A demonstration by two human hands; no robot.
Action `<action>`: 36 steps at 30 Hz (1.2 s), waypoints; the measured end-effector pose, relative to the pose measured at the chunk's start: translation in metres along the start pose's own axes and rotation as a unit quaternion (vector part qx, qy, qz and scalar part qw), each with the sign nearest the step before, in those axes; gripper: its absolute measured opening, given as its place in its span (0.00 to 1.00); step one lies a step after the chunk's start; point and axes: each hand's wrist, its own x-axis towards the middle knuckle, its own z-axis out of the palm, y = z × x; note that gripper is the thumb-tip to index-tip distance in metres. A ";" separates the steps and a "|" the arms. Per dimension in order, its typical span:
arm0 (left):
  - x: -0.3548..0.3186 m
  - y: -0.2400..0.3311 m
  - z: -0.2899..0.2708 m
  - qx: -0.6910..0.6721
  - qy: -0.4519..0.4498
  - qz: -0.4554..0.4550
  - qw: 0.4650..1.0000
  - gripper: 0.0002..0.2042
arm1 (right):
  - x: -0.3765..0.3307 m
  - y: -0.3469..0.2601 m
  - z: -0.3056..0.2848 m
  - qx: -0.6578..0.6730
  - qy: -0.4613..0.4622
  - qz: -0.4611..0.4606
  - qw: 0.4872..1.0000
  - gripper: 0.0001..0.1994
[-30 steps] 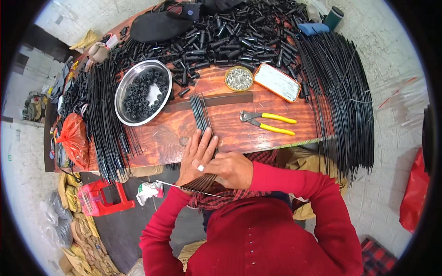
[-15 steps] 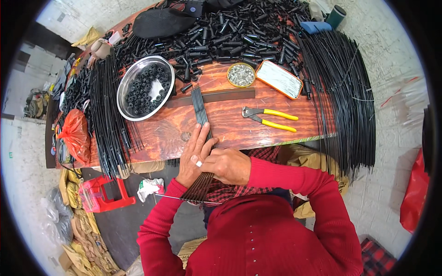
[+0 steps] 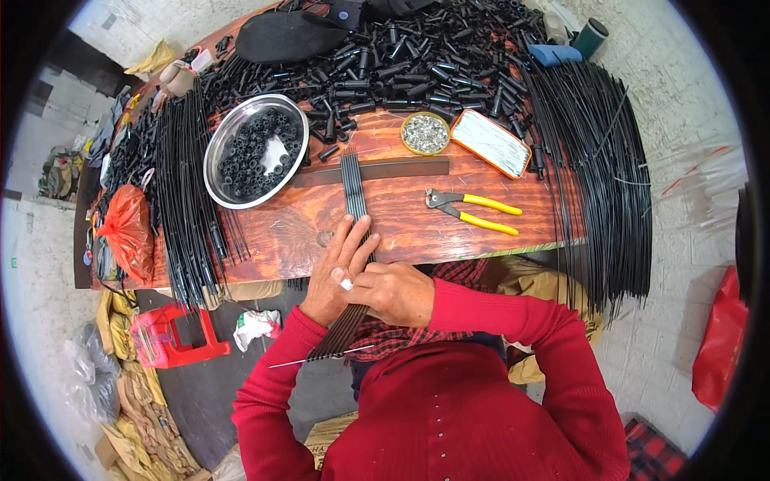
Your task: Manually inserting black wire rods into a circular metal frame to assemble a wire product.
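Hands point(image 3: 365, 276) pinning rod bundle point(image 3: 353, 208) at table edge point(image 3: 265, 289); pliers point(image 3: 469, 210) near.

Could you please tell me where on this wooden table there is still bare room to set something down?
Bare wood lies between the steel bowl and the left hand, and along the near edge below the yellow-handled pliers. A smaller strip runs between the dark flat bar and the pliers. The far side is crowded with black tubes; long black rods fill both ends.
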 end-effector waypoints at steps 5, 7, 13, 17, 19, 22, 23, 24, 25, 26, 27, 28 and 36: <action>0.003 0.003 -0.006 -0.013 0.007 0.000 1.000 0.26 | 0.002 0.000 -0.005 0.010 -0.017 0.007 1.000 0.09; 0.003 0.004 -0.008 -0.010 -0.002 -0.003 1.000 0.26 | 0.004 -0.001 -0.005 0.018 -0.017 0.006 1.000 0.10; 0.005 0.008 -0.011 -0.027 0.004 -0.009 1.000 0.25 | 0.002 -0.002 -0.013 0.033 -0.059 0.010 0.998 0.14; 0.004 0.011 -0.016 -0.047 0.008 -0.011 0.999 0.25 | 0.000 0.002 -0.028 0.051 -0.122 0.013 0.991 0.21; 0.002 0.003 -0.006 0.020 0.022 0.012 1.000 0.27 | 0.001 0.009 -0.050 0.067 -0.189 0.007 0.980 0.27; 0.005 0.007 -0.004 0.009 0.027 0.013 1.000 0.34 | 0.002 0.046 -0.085 0.012 -0.107 -0.002 0.994 0.21; 0.006 0.012 -0.004 -0.005 0.029 -0.005 1.000 0.37 | -0.001 0.061 -0.096 -0.046 -0.063 0.044 0.996 0.17; 0.006 0.012 -0.005 0.006 0.031 -0.005 1.000 0.37 | -0.003 0.074 -0.110 -0.104 -0.019 0.087 0.991 0.14; 0.004 0.011 -0.006 0.004 0.031 -0.002 1.000 0.37 | 0.000 0.087 -0.125 -0.136 0.019 0.113 0.984 0.09; 0.004 0.011 -0.006 0.001 0.034 -0.003 0.999 0.37 | -0.007 0.101 -0.139 -0.172 0.057 0.160 0.970 0.08; 0.004 0.011 -0.006 0.000 0.036 -0.005 0.999 0.37 | -0.013 0.117 -0.150 -0.207 0.085 0.231 0.947 0.08; 0.004 0.010 -0.005 0.000 0.033 -0.005 0.999 0.37 | -0.018 0.130 -0.159 -0.278 0.117 0.246 0.921 0.07; 0.005 0.010 -0.004 -0.003 0.040 -0.002 0.999 0.36 | -0.028 0.153 -0.176 -0.358 0.059 0.248 0.898 0.03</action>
